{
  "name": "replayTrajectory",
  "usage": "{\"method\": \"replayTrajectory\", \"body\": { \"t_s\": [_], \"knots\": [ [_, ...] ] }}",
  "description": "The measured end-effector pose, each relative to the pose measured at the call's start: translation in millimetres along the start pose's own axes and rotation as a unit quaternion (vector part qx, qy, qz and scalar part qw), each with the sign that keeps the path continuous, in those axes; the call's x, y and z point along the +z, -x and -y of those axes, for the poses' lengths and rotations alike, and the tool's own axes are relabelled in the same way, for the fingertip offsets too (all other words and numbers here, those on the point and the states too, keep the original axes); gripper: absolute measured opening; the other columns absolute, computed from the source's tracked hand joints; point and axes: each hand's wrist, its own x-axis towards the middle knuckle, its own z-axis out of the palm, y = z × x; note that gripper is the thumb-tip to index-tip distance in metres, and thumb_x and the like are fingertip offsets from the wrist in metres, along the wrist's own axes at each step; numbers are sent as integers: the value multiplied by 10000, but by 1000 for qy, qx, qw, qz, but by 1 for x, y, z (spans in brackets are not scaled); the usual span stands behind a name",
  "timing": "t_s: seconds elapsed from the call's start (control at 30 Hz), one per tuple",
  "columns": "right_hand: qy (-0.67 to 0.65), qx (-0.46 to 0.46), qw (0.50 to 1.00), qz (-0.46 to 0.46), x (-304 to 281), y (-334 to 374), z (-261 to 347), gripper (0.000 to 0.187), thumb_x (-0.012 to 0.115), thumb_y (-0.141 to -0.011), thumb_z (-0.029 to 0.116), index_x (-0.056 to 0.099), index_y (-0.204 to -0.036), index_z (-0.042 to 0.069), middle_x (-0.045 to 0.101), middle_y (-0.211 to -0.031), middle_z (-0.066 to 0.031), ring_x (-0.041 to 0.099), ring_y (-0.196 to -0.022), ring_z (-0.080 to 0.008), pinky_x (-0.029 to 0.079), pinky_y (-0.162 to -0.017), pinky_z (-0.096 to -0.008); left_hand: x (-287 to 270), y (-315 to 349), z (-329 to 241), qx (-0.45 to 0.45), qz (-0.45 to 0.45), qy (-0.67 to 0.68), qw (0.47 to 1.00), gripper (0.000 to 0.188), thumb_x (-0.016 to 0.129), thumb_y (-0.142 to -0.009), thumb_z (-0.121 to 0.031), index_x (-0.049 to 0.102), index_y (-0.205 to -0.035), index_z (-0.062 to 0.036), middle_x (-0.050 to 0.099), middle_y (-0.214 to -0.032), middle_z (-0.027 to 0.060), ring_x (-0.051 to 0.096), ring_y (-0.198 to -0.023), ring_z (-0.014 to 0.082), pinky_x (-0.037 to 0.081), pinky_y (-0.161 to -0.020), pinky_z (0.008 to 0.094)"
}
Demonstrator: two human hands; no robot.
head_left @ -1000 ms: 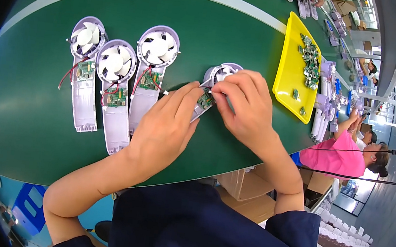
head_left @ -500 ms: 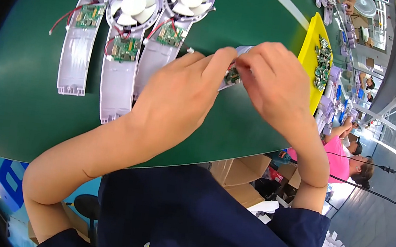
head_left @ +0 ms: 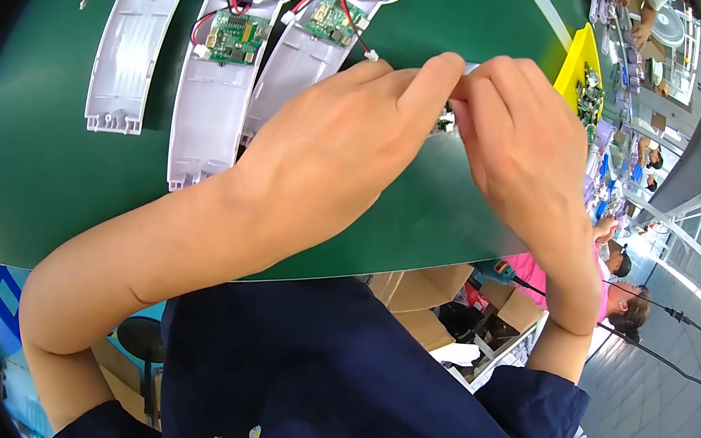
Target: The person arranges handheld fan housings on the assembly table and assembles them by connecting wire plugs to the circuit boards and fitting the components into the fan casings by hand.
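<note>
My left hand (head_left: 348, 128) and my right hand (head_left: 526, 135) meet over the table with their fingertips together, both closed. A sliver of a small circuit board (head_left: 445, 121) shows beneath the fingers; the rest of it is covered. Behind the fingertips peeks the edge of a pale plastic part (head_left: 471, 67). What my right fingertips pinch is hidden. Left of my hands lie pale lilac fan housings: a left one (head_left: 126, 64), a middle one (head_left: 209, 121) and a right one (head_left: 294, 65), partly under my left hand. Each carries a green board with red and black wires ending in white plugs.
A yellow tray (head_left: 571, 75) of loose circuit boards stands at the right of the green table (head_left: 349, 228). An open cardboard box (head_left: 427, 290) sits below the table edge, near a teal power tool (head_left: 496, 271). Farther right, other people work along a line of parts.
The table and fan housings have shifted upward in the picture, cutting off the fans' tops. My hands stay together, slightly farther right, and less of the board shows between them.
</note>
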Motion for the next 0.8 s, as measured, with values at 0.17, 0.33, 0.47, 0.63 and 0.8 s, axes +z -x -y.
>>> {"method": "replayTrajectory", "body": {
  "t_s": [0.17, 0.33, 0.47, 0.63, 0.8],
  "knots": [
    [62, -35, 996, 52, -7, -11, -1, 167, 700, -725, 67, 611, -867, 59, 547, -875, -44, 607, -870, -205, 532, -707, -302, 7, 1, 4, -1, -24, 6, 1000, 769, 808, -785, 45, 434, -1452, -45, 688, -1118, 180, 680, -988, 372, 567, -813, 452],
    [32, -13, 996, 84, -9, -11, 4, 172, 739, -869, 76, 648, -1005, 24, 603, -948, -64, 620, -876, -268, 532, -705, -382, 9, 2, 7, -7, -32, 18, 999, 768, 809, -792, 32, 435, -1458, -49, 701, -1100, 173, 685, -983, 374, 567, -807, 451],
    [1, 0, 1000, 29, -4, -5, 4, 187, 752, -856, 65, 656, -1012, 25, 616, -944, -69, 627, -880, -276, 534, -701, -388, 3, -2, 3, 1, -15, 13, 1000, 731, 800, -807, 28, 455, -1447, -47, 712, -1101, 173, 689, -992, 377, 568, -807, 452],
    [4, 2, 999, 50, -6, -10, 8, 188, 765, -838, 41, 667, -999, 38, 634, -957, -69, 632, -872, -282, 533, -699, -391, 6, 3, 4, -21, -19, -9, 1000, 735, 795, -809, 38, 456, -1452, -66, 721, -1172, 189, 700, -1083, 382, 586, -837, 443],
    [-68, 24, 997, 40, -5, -9, -10, 156, 774, -847, 51, 678, -971, 56, 649, -925, -70, 638, -858, -290, 525, -702, -403, 6, 2, 4, -30, 9, -19, 999, 775, 790, -806, 49, 423, -1476, -82, 718, -1243, 165, 696, -1092, 372, 577, -866, 455]
  ]
}}
